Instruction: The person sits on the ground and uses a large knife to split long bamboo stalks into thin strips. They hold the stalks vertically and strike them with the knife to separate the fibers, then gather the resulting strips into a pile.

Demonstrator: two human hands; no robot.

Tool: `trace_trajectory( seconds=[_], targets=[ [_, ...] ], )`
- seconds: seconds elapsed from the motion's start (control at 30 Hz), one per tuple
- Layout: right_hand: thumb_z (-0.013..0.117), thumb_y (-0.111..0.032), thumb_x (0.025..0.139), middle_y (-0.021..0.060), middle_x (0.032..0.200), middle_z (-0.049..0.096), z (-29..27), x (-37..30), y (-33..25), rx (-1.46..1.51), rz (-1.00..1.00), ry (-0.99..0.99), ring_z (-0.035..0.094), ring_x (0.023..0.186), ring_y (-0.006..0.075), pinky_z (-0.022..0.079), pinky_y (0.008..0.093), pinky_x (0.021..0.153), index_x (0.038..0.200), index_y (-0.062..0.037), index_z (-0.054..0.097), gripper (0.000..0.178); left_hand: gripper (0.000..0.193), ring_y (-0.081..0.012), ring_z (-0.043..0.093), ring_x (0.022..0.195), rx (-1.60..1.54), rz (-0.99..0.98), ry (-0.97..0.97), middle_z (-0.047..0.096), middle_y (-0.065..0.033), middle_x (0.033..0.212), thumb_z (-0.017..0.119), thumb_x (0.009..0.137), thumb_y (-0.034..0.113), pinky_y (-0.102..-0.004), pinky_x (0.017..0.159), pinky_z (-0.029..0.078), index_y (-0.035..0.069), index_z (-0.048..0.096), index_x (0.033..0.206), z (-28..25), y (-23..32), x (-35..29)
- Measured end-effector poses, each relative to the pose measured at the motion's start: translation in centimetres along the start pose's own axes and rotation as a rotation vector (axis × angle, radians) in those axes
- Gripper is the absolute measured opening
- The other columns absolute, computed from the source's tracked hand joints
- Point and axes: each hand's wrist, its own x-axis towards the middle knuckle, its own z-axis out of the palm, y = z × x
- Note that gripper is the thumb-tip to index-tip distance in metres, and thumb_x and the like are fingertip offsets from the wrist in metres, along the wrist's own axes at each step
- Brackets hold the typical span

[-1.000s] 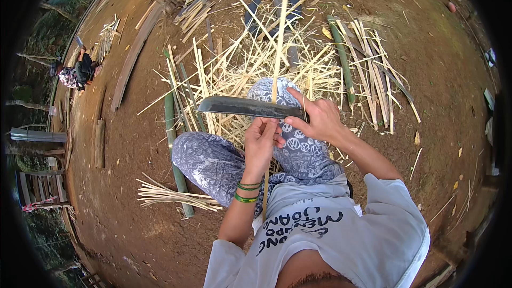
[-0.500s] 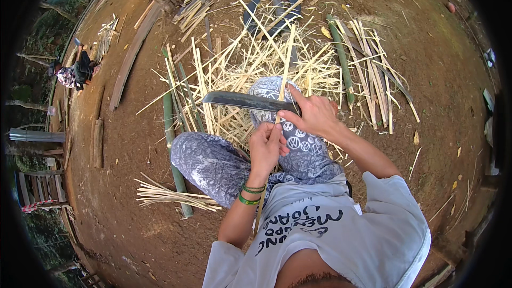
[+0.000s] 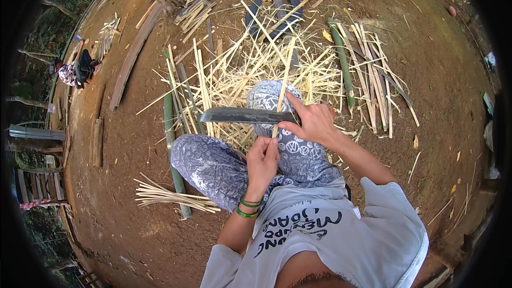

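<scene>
My right hand [image 3: 316,122] grips a machete [image 3: 242,116] whose broad dark blade points left, lying across a pale bamboo strip [image 3: 286,72]. The right thumb presses near the strip, and the index finger stretches along its far side. Closer to my body, my left hand [image 3: 262,162] pinches the near part of the same strip between thumb and fingers. The strip runs away from me over my right knee [image 3: 274,98], its far end above a heap of shavings [image 3: 240,82]. The machete's handle is hidden inside my right hand.
Green bamboo poles [image 3: 341,64] lie on both sides of the shavings. Split strips [image 3: 373,80] are piled at the right, and a bundle of thin strips [image 3: 173,196] rests at the left. Behind the heap is a black tyre piece [image 3: 290,2]. A person [image 3: 80,68] sits far left.
My left hand has drawn back slightly toward my body with the strip. The machete's blade has come a little nearer to me and lies more level.
</scene>
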Motion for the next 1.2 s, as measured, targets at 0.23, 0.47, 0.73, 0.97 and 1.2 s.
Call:
trace_trajectory(
  seconds=[0.23, 0.47, 0.73, 0.97, 1.2],
  targets=[
    [0.060, -0.076, 0.079, 0.0077, 0.044, 0.045, 0.2, -0.2, 0.1, -0.031, -0.052, -0.007, 0.049, 0.038, 0.0294, 0.038, 0.0424, 0.043, 0.141, -0.0107, 0.052, 0.091, 0.019, -0.0012, 0.042, 0.054, -0.036, -0.094, -0.005, 0.054, 0.0032, 0.065, 0.057, 0.102, 0.018, -0.0189, 0.046, 0.031, 0.005, 0.057, 0.088, -0.8, 1.5, -1.9],
    [0.063, -0.075, 0.077, 0.0061, 0.044, 0.044, 0.4, -0.1, 0.2, -0.038, -0.131, 0.022, 0.048, 0.037, 0.0281, 0.036, 0.0423, 0.044, 0.142, -0.0112, 0.052, 0.092, 0.019, -0.0010, 0.041, 0.052, -0.040, -0.078, 0.008, 0.053, 0.0037, 0.064, 0.056, 0.103, 0.017, -0.0185, 0.046, 0.030, 0.005, 0.057, 0.089, -1.3, 0.9, -2.7],
    [0.032, -0.085, 0.086, -0.0013, 0.045, 0.039, -0.5, 2.6, 5.9, -0.021, 0.219, 0.043, 0.039, 0.039, 0.0131, 0.030, 0.0334, 0.037, 0.145, -0.0123, 0.049, 0.095, 0.017, -0.0009, 0.041, 0.053, -0.077, -0.086, -0.015, 0.053, 0.0038, 0.064, 0.056, 0.103, 0.015, -0.0184, 0.046, 0.030, 0.004, 0.056, 0.089, -2.4, -0.5, -6.6],
    [0.053, -0.074, 0.086, 0.0118, 0.049, 0.053, -4.0, 4.7, 5.0, -0.021, 0.356, -0.068, 0.062, 0.051, 0.0334, 0.044, 0.0504, 0.048, 0.143, -0.0153, 0.052, 0.082, 0.016, 0.0000, 0.040, 0.051, -0.182, -0.214, -0.023, 0.053, 0.0036, 0.064, 0.055, 0.103, 0.015, -0.0182, 0.044, 0.028, 0.005, 0.055, 0.090, -2.8, -0.3, -7.8],
    [0.049, -0.077, 0.087, 0.0054, 0.046, 0.049, -2.3, 6.0, 9.7, 0.031, 0.235, 0.173, 0.053, 0.044, 0.0211, 0.044, 0.0432, 0.046, 0.137, -0.0039, 0.056, 0.089, 0.018, -0.0011, 0.041, 0.051, -0.119, -0.272, 0.009, 0.053, 0.0034, 0.063, 0.055, 0.103, 0.015, -0.0187, 0.045, 0.030, 0.005, 0.055, 0.089, -5.1, -1.3, -10.7]
  ],
)
